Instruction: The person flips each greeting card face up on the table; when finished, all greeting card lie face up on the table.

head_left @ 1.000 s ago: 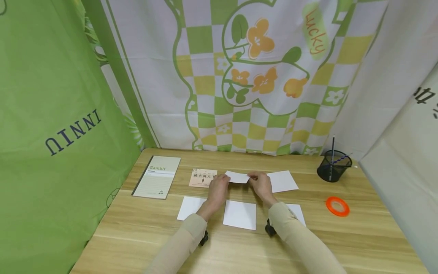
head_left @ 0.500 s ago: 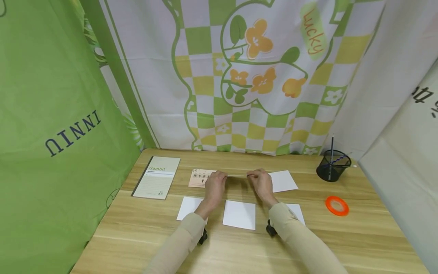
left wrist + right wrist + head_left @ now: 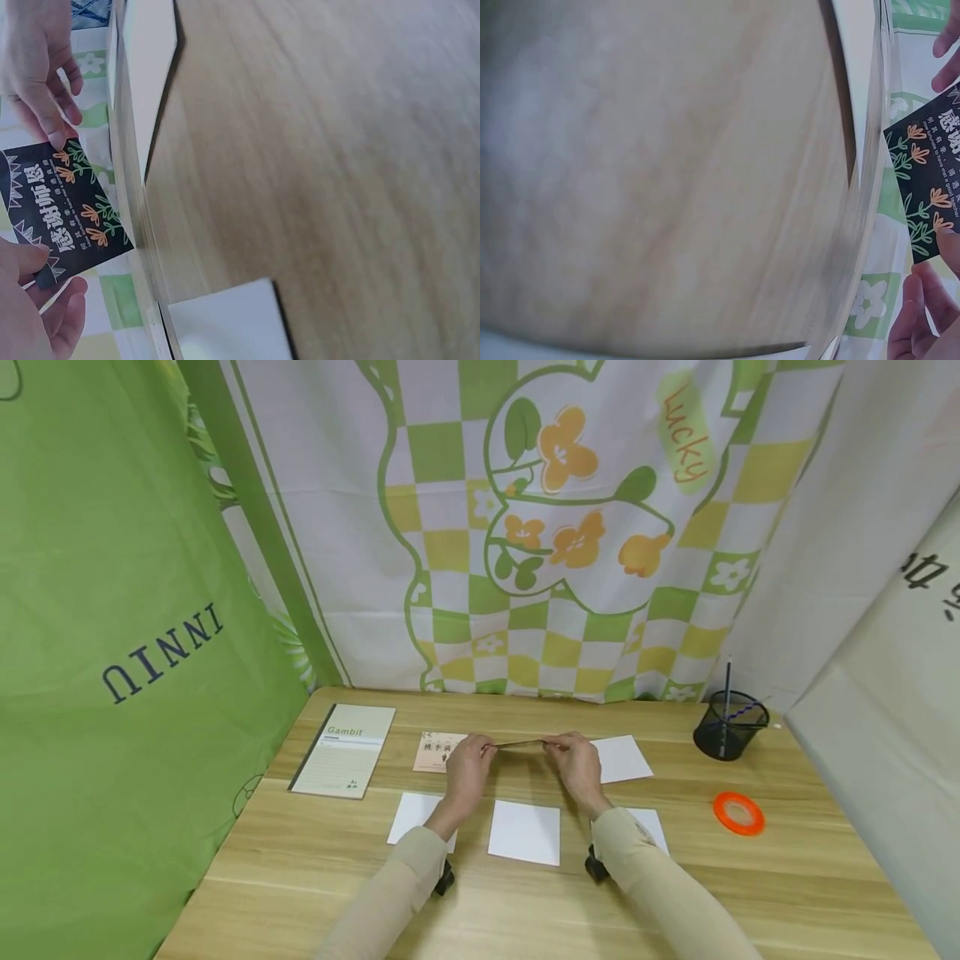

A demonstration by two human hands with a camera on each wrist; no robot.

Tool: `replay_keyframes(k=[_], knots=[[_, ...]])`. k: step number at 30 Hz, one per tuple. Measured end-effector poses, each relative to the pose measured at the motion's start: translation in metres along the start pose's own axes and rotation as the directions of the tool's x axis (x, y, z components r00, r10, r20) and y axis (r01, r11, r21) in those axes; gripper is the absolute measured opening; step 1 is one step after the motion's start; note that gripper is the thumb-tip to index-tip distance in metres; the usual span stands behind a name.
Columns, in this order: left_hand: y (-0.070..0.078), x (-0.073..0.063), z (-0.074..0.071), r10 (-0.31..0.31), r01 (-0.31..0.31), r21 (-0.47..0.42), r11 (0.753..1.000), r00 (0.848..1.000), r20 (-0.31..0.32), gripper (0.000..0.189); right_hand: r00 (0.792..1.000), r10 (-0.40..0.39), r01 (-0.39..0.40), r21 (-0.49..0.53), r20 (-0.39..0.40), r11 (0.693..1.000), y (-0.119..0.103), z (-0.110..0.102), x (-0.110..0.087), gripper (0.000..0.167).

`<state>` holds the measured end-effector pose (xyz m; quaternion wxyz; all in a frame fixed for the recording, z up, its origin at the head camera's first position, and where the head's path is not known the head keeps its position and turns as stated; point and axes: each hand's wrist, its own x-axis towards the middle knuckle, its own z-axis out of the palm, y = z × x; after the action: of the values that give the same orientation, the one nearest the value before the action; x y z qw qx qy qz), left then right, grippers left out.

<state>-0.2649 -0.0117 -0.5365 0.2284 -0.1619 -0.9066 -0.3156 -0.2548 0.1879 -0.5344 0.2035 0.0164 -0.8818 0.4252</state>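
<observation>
A black greeting card (image 3: 60, 202), printed with white characters and orange flowers, is held up over the back of the table. My left hand (image 3: 468, 770) pinches one end of it between thumb and fingers. At the opposite end, my right hand (image 3: 576, 767) pinches it the same way. The head view shows the card nearly edge-on as a thin dark line, while the right wrist view shows part of its printed face. Left of it, partly covered by my left hand, lies a pink printed card (image 3: 430, 752). A white card (image 3: 624, 758) lies beside my right hand.
Nearer me lie a white card (image 3: 525, 832) in the middle, another white card (image 3: 411, 814) to the left, and a third white card (image 3: 651, 827) partly behind the right sleeve. A notebook (image 3: 343, 752), an orange tape roll (image 3: 718, 810) and a black mesh pen holder (image 3: 712, 739) stand farther out.
The held card has tilted from showing its white face in the head view to nearly edge-on, with a dark edge now showing. My left hand has shifted slightly left over the pink card.
</observation>
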Motion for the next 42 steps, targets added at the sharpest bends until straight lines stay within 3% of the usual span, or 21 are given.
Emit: replay_keyframes(k=[6, 16, 30, 42], knots=[[-0.0001, 0.0006, 0.0001, -0.036, 0.035, -0.051, 0.998, 0.999, -0.011, 0.012, 1.0, 0.014, -0.014, -0.007, 0.0, 1.0, 0.0015, 0.0009, -0.0012, 0.015], [0.0002, 0.0006, -0.0006, -0.066, 0.065, -0.047, 0.997, 0.998, -0.012, 0.019, 1.0, 0.03, -0.031, -0.041, -0.004, 0.999, 0.0007, 0.0011, -0.0008, 0.016], [0.0, 0.0011, 0.0003, -0.132, 0.128, -0.152, 0.98, 0.991, -0.021, 0.017, 0.999, 0.038, -0.038, -0.023, -0.004, 0.999, 0.0004, 0.0008, -0.0019, 0.015], [0.0002, 0.0016, 0.0001, -0.194, 0.194, -0.2, 0.96, 0.981, 0.017, 0.016, 0.995, 0.094, -0.093, -0.012, 0.02, 0.996, -0.0023, 0.0003, -0.0031, 0.017]])
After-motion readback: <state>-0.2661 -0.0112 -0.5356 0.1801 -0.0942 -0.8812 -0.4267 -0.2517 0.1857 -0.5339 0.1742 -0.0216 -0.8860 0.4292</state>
